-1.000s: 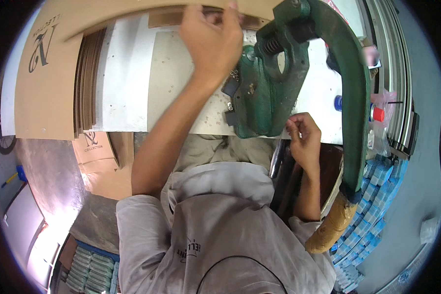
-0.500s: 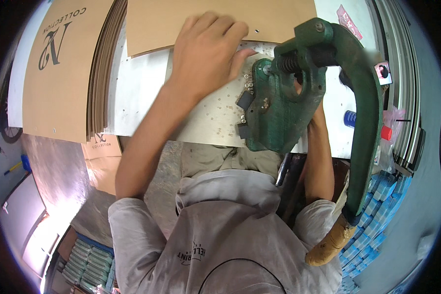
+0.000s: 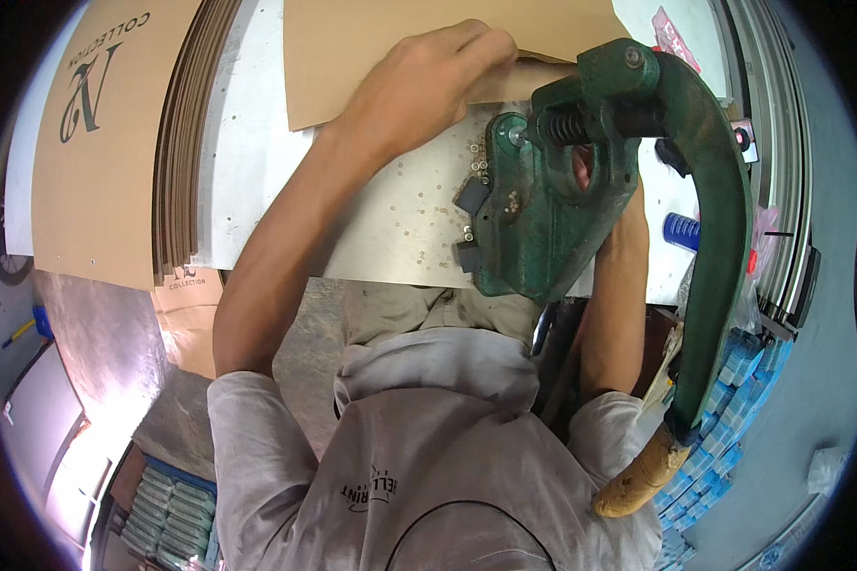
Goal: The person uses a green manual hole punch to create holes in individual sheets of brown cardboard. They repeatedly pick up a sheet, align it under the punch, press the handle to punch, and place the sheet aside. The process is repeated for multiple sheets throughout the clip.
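Observation:
A flat brown paper bag point(image 3: 352, 57) lies at the far side of the table, its near edge reaching the press. My left hand point(image 3: 443, 81) rests over it with curled fingers, pinching its edge beside a dark gap between layers. The green hand press point(image 3: 562, 209) stands right of centre, its long lever point(image 3: 719, 238) curving down toward me to a tape-wrapped handle point(image 3: 643, 471). Behind the press is my right hand point(image 3: 582, 169); only a small part shows through the frame opening, and its fingers are hidden. Small metal eyelets point(image 3: 479, 166) lie beside the press base.
A stack of printed brown bags point(image 3: 114, 162) stands on the left of the white table point(image 3: 248, 162). Small rings point(image 3: 428, 224) are scattered near the press, beside dark blocks point(image 3: 472, 196). A blue can point(image 3: 681, 230) lies at right. Blue bundles point(image 3: 724, 428) are piled lower right.
The bag has shifted right and slightly toward me. My left hand has moved right, its fingers now curled at the bag's edge. The press lever stays in about the same position.

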`<state>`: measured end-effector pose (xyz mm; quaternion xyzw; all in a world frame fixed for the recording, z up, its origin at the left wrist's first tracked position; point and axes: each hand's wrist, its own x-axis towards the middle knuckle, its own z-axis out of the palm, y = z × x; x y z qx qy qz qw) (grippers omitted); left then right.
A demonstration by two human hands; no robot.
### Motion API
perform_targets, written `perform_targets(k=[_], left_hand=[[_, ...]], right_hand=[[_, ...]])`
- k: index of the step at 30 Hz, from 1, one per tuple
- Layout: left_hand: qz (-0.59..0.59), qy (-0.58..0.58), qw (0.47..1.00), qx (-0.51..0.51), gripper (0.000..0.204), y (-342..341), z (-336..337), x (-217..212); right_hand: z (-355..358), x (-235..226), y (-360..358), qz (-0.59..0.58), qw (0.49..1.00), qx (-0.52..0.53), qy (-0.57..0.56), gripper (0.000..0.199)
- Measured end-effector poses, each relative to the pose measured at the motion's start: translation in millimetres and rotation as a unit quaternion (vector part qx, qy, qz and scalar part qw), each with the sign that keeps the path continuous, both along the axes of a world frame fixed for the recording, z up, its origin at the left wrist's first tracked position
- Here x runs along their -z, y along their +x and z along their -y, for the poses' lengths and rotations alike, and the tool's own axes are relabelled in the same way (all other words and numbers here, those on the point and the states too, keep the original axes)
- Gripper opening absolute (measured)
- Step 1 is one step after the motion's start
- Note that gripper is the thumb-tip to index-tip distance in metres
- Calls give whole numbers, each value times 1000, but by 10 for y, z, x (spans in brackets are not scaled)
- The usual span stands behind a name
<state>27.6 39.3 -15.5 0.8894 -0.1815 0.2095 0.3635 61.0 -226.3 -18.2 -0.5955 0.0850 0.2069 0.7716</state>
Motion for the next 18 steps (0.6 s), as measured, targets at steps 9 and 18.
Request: perform_targets(k=[9, 18], left_hand=[[-21, 66, 997, 14, 36, -120, 131, -8], [-98, 113, 988, -21, 26, -313, 308, -137]], right_hand=[[-69, 53, -67, 43, 999, -16, -11, 19], [0, 58, -307, 39, 998, -19, -36, 17]])
